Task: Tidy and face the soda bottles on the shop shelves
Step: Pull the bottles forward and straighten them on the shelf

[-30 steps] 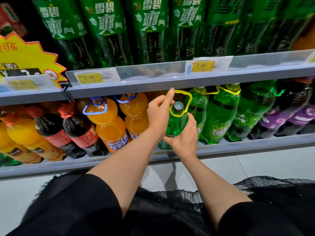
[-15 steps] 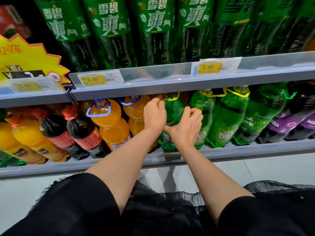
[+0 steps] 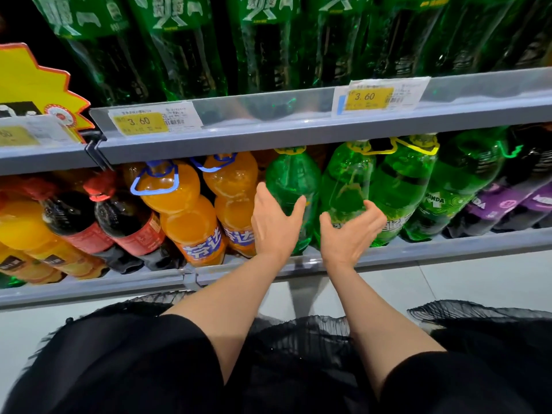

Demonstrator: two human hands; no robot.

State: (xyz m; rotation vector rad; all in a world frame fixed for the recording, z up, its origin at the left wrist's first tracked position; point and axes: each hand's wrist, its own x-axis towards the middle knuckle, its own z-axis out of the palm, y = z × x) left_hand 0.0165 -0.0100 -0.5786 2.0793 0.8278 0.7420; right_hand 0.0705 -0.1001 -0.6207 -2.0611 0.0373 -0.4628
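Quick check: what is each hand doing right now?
Left hand: open, against the leftmost green plastic soda bottle, not gripping.
Right hand: open, fingers loosely curled, holding nothing.

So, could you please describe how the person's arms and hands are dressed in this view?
Both hands, the left hand and the right hand, are bare: no gloves, rings, watch or bracelets show. The forearms are uncovered up to about the elbow, where loose black sleeves begin on each arm. Below them lies black clothing with a sheer, finely pleated black mesh trim.
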